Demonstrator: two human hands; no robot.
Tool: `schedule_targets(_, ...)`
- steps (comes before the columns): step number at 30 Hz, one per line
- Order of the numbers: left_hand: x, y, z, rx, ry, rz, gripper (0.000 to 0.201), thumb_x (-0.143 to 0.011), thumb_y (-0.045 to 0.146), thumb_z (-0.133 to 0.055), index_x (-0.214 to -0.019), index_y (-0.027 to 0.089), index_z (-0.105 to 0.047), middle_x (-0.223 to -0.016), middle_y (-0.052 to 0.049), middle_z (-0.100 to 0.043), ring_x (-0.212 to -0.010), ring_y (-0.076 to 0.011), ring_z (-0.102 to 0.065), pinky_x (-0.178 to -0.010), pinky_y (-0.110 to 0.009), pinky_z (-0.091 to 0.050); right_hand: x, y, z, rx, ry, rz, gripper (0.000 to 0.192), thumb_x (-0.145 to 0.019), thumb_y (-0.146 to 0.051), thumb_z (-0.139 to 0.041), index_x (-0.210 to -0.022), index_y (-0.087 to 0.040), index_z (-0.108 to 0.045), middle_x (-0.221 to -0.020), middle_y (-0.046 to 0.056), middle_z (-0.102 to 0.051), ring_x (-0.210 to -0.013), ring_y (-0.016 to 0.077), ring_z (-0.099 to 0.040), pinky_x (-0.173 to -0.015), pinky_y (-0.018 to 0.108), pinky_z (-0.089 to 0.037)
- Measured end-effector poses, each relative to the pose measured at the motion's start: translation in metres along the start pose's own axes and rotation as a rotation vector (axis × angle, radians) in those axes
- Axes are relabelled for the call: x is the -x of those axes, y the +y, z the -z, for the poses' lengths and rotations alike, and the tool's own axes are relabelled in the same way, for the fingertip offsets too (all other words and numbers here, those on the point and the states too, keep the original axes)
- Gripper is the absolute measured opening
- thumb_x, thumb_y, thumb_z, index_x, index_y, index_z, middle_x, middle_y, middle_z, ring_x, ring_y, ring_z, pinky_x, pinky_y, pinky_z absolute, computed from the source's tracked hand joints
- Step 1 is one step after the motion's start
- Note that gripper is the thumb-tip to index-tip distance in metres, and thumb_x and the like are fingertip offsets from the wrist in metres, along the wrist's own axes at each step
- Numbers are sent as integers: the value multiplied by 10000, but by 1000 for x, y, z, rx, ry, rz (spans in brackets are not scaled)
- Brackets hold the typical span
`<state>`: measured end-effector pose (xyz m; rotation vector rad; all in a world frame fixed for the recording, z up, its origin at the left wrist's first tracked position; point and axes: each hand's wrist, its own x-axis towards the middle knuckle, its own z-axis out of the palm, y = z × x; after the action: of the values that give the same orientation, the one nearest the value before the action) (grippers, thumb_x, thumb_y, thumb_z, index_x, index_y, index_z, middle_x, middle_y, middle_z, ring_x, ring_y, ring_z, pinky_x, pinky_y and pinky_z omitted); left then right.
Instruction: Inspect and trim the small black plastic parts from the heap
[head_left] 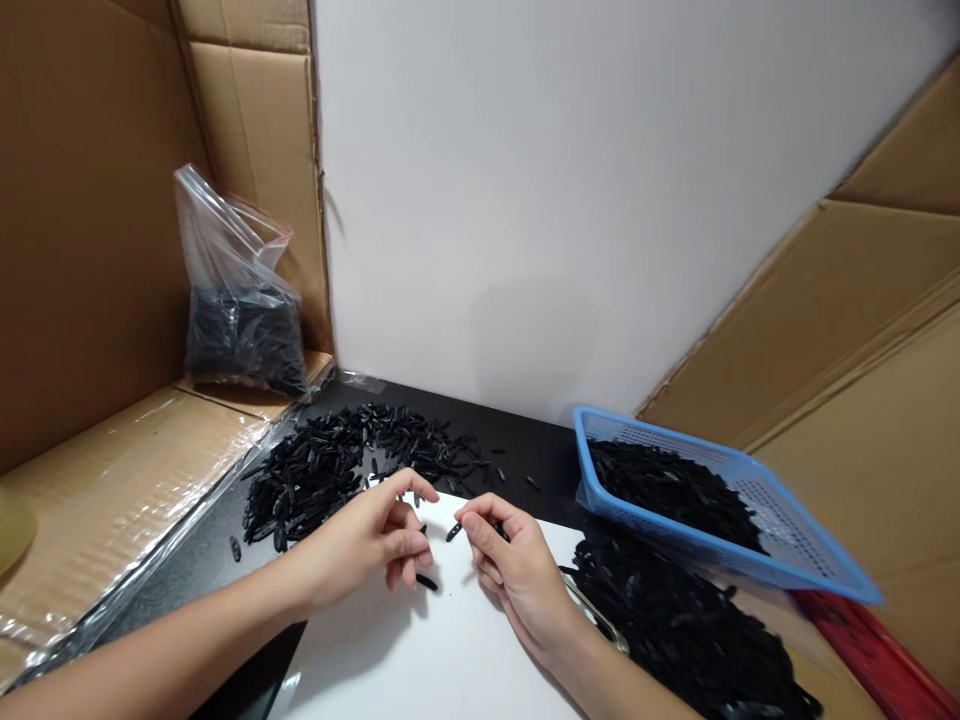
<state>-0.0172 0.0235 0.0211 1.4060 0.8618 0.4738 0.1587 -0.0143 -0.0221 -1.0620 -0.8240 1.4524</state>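
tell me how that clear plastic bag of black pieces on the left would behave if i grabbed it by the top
The clear bag would probably sag and shift: its film is thin and crumpled, and its top stands loose above the fill. The black pieces settle low in it, so it is likely bottom-heavy. Its mouth looks open, so tilting might spill some.

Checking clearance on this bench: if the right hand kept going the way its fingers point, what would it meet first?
Probably the left hand, just past the small black piece pinched by the right hand; depth is unclear.
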Motion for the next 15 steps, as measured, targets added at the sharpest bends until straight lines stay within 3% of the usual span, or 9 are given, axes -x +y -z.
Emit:
schedule_targets(2,1,-1,-6,102,-9,77,302,-800,368,-626,-1017,176,-544,-696,35,-564,-587,-109,-484,-554,-240,-316,2,0,0,57,18,54,331,-699,-463,-773,-713,-184,-596,-481,-92,-420,-386,42,-209,-373,194,-137)
schedule_targets(4,2,-3,-12,129,-18,126,326,-766,419,-676,-936,157,-582,-667,49,-521,-572,-91,-420,-556,-238,-281,5,0,-1,145,41,132,317,-728,-467,-749,-695,-190,-598,-501,-78,-427,-414,65,-260,-389,206,-195)
schedule_targets(9,-2,-10,-19,27,25,9,290,-784,438,-638,-713,173,-543,-584,67,-472,-531,-91,-374,-524,-231,-260,12,-1,-4,344,33,290,292,-790,-452,-693,-680,-192,-618,-589,-33,-495,-552,126,-413,-516,240,-347)
schedule_targets(13,-2,-10,-18,-146,33,-45,141,-779,299,-624,-731,171,-586,-594,65,-475,-559,-105,-393,-529,-224,-281,9,1,-2,310,53,242,317,-811,-495,-660,-716,-203,-583,-561,-54,-448,-476,102,-340,-427,224,-279)
schedule_targets(15,2,-7,-18,-226,-24,-37,95,-765,248,-625,-713,170,-619,-601,57,-494,-587,-113,-424,-553,-221,-304,7,2,-1,264,60,203,340,-796,-519,-669,-718,-207,-561,-532,-68,-419,-433,88,-288,-384,216,-229)
